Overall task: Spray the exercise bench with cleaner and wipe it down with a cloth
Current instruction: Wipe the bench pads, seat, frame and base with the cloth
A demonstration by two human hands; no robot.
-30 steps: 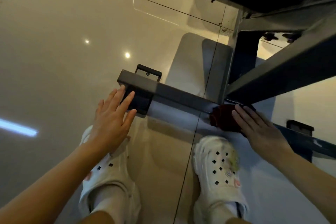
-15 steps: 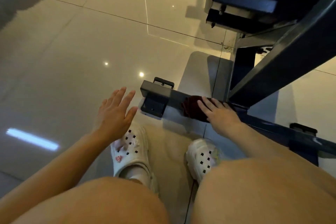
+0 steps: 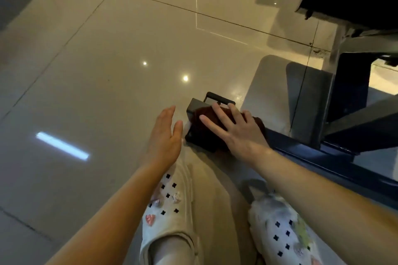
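Two bare hands: right hand (image 3: pixel 239 135) presses a dark red cloth (image 3: pixel 206 133) flat-fingered onto the bench (image 3: pixel 323 157) foot; left hand (image 3: pixel 165 137) hovers released.

Glossy beige floor tiles (image 3: pixel 107 92) carried dark grout lines and bright reflected ceiling lights (one a long bluish bar). Two white clogs stood on them, the left clog (image 3: pixel 170 211) bearing small charms, the right clog (image 3: pixel 286 232) blurred.

Nothing readable here

No text, brand, label or number legible anywhere, not on the bench frame (image 3: pixel 323 157) or the white clogs (image 3: pixel 168 211).
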